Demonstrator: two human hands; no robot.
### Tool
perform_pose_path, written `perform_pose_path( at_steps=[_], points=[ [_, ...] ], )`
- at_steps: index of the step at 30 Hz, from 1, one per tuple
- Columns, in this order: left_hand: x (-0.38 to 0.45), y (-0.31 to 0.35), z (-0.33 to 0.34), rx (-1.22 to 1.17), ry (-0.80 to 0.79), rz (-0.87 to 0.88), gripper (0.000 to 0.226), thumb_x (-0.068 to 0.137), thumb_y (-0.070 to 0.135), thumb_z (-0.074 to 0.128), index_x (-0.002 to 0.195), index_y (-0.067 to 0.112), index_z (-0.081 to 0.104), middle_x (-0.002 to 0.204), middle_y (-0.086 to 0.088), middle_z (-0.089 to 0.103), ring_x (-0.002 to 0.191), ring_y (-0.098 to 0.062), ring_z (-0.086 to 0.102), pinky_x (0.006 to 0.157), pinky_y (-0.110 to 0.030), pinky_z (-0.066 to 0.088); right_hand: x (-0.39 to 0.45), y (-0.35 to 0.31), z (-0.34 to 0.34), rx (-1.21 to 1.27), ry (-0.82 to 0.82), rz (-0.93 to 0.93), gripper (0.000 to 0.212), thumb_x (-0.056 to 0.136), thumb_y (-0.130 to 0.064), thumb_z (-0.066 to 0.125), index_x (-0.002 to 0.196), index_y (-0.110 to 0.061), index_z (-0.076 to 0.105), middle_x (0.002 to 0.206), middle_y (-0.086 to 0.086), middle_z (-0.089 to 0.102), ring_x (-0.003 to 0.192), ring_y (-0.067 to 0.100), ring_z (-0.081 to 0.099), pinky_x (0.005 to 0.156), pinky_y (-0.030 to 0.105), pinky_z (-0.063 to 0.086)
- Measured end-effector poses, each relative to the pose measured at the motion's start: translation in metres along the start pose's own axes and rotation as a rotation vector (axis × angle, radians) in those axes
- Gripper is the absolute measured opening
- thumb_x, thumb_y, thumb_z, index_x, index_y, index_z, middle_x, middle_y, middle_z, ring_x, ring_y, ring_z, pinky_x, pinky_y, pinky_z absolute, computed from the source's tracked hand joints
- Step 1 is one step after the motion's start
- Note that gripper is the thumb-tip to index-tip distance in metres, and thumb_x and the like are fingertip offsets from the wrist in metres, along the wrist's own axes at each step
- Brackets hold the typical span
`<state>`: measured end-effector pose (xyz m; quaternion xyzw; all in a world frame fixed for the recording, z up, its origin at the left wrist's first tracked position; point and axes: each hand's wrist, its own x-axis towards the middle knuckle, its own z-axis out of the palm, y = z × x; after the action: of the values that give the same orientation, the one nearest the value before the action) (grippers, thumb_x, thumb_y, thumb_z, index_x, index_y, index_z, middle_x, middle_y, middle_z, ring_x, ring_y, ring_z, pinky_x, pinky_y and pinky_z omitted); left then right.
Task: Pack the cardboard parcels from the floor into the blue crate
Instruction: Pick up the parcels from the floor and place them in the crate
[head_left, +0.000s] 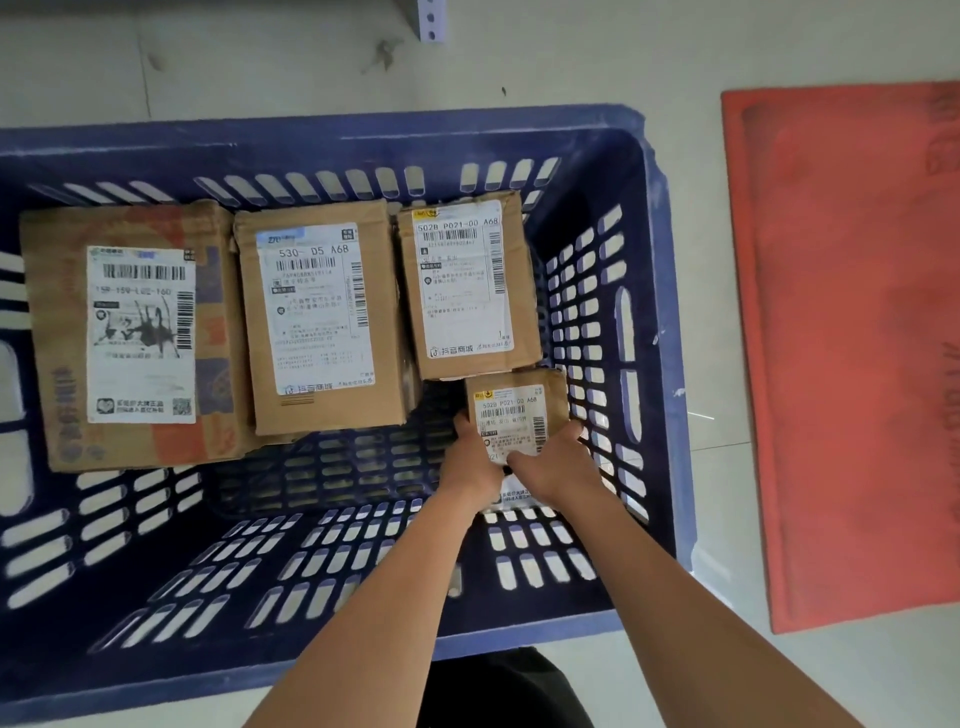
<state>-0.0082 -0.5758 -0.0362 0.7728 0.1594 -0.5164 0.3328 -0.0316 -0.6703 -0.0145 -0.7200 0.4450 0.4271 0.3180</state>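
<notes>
Blue slotted crate (655, 218) on a pale floor (260, 62), seen from above. Three labelled cardboard parcels lie side by side along its far wall: a large one (52, 338) at left, a medium one (384, 312) in the middle, a smaller one (524, 291) at right. Both hands reach into the crate's right side; the left hand (470, 462) and right hand (558, 470) have their fingers closed around a small parcel (514, 410), just below the right-hand parcel. A red mat (841, 338) lies beside the crate.

Three parcels (322, 312) line the crate's (631, 322) far wall; a fourth (514, 410) sits nearer, right.
</notes>
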Motion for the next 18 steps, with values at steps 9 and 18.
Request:
perform_pose_path(
  at_steps=[9, 18],
  points=[
    [0.006, -0.001, -0.003, 0.038, -0.038, 0.027, 0.073, 0.084, 0.016, 0.063, 0.139, 0.006, 0.018, 0.127, -0.012, 0.057, 0.113, -0.027, 0.057, 0.084, -0.030, 0.047, -0.012, -0.008, 0.005, 0.165, 0.108, 0.054, 0.058, 0.081, -0.023, 0.058, 0.127, 0.001, 0.032, 0.122, 0.016, 0.056, 0.110, 0.032, 0.056, 0.080, 0.033, 0.048],
    [-0.076, 0.005, -0.063, -0.066, 0.092, 0.034, 0.070, 0.087, 0.006, 0.056, 0.146, 0.011, 0.020, 0.136, -0.017, 0.051, 0.123, -0.029, 0.051, 0.103, -0.036, 0.043, -0.112, -0.016, -0.013, 0.133, 0.093, -0.055, 0.061, 0.082, -0.018, 0.055, 0.138, -0.008, 0.034, 0.130, 0.012, 0.055, 0.115, 0.030, 0.055, 0.089, 0.031, 0.047]
  ],
)
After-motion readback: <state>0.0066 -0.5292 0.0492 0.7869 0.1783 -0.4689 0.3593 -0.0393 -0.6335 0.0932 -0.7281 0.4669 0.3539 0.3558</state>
